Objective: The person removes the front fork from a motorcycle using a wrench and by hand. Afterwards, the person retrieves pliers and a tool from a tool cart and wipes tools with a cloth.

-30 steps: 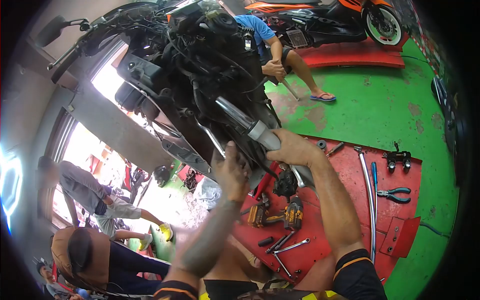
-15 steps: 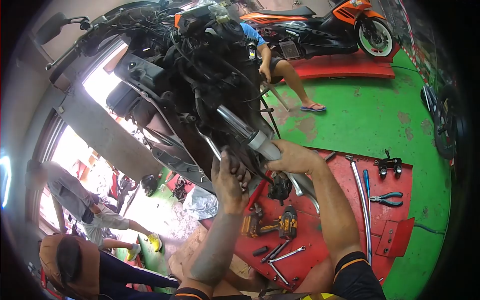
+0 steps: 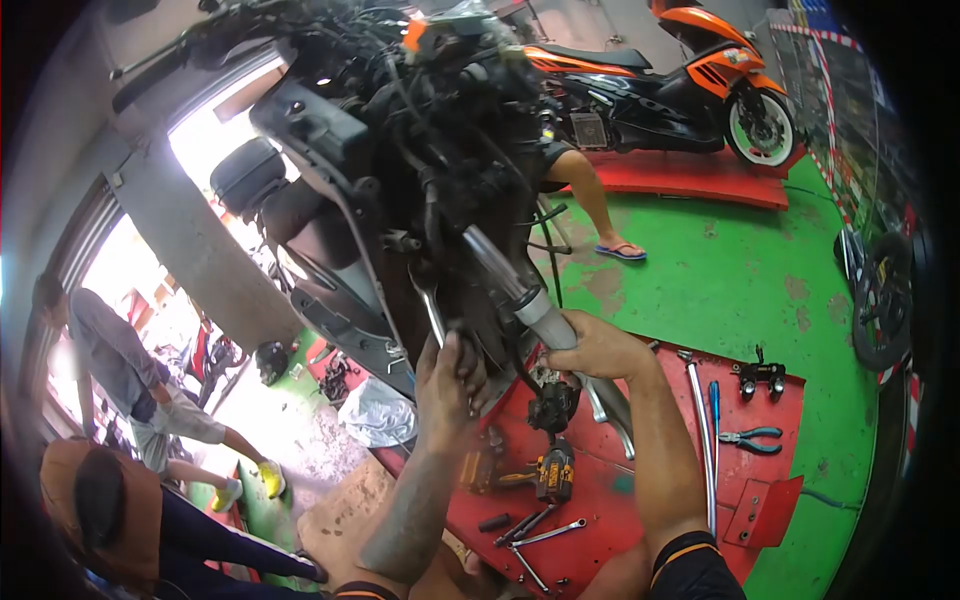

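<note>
My left hand (image 3: 450, 385) is closed around the lower end of a shiny wrench (image 3: 435, 312). The wrench's upper end reaches up to the dark underside of the stripped motorcycle (image 3: 350, 190); exactly what it meets there is hard to make out. My right hand (image 3: 608, 348) wraps round the grey lower part of a front fork leg (image 3: 543, 315), whose chrome tube (image 3: 488, 250) runs up into the front end. Just below, between my hands, hangs a dark brake caliper-like part (image 3: 553, 398) with a cable beside it.
On the red platform (image 3: 620, 500) lie a yellow-black impact driver (image 3: 555, 474), a ratchet-like tool (image 3: 550, 534), a long metal rod (image 3: 703, 440), a blue screwdriver (image 3: 714, 410) and pliers (image 3: 752, 439). An orange scooter (image 3: 700, 90) stands behind. People are at left and beyond the motorcycle.
My view has shifted, so the motorcycle and my hands sit differently in the frame. Both hands keep their holds. The walking person at left has moved slightly.
</note>
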`<state>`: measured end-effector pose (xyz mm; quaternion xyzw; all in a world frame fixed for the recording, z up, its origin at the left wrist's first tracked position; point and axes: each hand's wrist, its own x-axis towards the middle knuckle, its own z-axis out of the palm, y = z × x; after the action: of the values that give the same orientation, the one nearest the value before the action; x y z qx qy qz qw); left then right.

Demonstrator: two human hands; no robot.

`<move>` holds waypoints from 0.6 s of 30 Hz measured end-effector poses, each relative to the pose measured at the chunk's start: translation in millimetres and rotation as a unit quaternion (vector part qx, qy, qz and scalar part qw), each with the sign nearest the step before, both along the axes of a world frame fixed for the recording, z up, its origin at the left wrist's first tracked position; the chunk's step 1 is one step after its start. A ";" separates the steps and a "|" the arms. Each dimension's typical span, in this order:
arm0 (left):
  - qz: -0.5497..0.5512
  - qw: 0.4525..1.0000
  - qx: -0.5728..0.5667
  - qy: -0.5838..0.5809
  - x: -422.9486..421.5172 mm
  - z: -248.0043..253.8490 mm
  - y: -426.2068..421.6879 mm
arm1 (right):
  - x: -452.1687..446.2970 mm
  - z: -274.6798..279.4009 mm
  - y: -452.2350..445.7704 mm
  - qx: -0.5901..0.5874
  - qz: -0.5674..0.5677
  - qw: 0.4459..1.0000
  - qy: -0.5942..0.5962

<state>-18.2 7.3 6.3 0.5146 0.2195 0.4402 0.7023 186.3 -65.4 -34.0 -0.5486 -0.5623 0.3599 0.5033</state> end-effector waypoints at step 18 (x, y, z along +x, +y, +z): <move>0.032 0.995 0.054 0.079 -6.7 32.4 17.1 | -3.9 11.4 -5.4 -0.030 -0.023 0.999 -0.001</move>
<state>-24.9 24.3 38.6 0.5777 0.2668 0.4310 0.6398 182.4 -70.8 -22.5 -0.5766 -0.5394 0.3640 0.4941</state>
